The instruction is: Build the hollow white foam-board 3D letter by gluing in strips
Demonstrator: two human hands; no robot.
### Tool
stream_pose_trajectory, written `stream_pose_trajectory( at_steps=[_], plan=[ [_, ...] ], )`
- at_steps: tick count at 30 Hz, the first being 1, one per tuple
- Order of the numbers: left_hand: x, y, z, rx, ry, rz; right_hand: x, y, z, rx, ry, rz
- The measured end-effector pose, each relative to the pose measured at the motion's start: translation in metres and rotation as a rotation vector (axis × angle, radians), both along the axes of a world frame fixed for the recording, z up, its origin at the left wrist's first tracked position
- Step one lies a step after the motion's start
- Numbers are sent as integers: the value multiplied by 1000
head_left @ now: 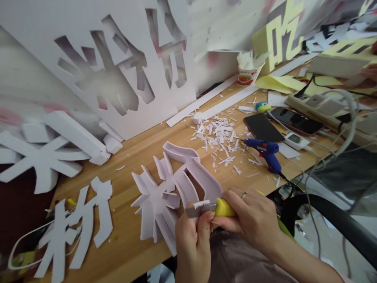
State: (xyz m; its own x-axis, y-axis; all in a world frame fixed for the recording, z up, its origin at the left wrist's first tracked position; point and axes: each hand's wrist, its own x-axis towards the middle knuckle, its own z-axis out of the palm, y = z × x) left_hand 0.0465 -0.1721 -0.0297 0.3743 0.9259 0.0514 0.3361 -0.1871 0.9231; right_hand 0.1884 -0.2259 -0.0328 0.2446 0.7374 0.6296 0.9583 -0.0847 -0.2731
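A white foam board (97, 78) at ten o'clock has Chinese characters cut out of it. At the wooden desk's (138, 157) near edge, the right hand (253, 216) grips a yellow-handled utility knife (212, 208), and the left hand (191, 236) pinches its blade beside the white foam character (173, 188). A blue glue gun (265, 151) lies at two o'clock among paper scraps (219, 137).

Wooden table (138, 157): foam letters (173, 188), paper scraps (219, 137), glue gun (265, 151), two phones (262, 127).

Bright, even light with soft shadows; the edges are warped and blurred, the centre sharp.
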Motion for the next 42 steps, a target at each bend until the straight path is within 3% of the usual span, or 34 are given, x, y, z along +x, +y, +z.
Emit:
stream_pose_trajectory(
  at_steps=[22, 25, 29, 32, 37, 42],
  plan=[
    [24, -6, -5, -84, -33, 225, 0, 1, 1, 84, 59, -86],
    [27, -4, 3, -224, -99, 210, -1, 0, -6, 76, 257, -58],
    [29, 0, 15, -509, -183, 35, 5, -4, -8, 0, 875, 154],
    [26, -1, 17, -503, -152, -47, 10, -5, -3, -31, 1252, 239],
    [17, -4, 11, -344, -39, -190, 7, 1, 7, -75, 1440, 320],
    [14, -2, 14, -322, 82, -333, 1, 3, 4, -61, 1469, 327]
  ],
)
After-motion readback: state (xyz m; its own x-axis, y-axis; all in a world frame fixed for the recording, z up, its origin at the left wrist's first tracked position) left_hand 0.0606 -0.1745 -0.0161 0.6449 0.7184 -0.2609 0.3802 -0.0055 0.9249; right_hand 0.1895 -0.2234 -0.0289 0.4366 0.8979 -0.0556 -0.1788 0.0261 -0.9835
